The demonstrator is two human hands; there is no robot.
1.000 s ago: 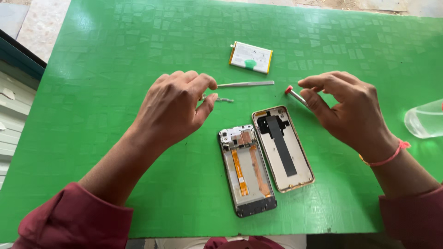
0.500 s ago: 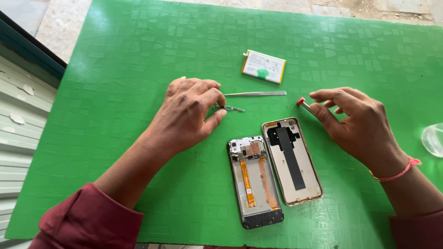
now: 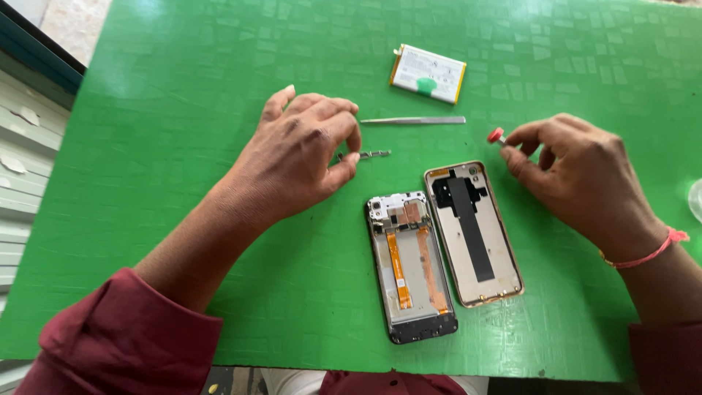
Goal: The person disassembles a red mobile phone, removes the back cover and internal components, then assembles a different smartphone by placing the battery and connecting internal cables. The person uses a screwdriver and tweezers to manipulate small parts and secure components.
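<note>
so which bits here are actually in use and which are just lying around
In use:
left hand pinching a small metal strip
right hand holding a red-capped tool
opened phone
back cover

Lying about:
tweezers
battery
clear container at the mat's right edge

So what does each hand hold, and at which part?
The right hand holds a small red-capped tool just below its cap. The left hand pinches one end of a thin metal strip.
</note>
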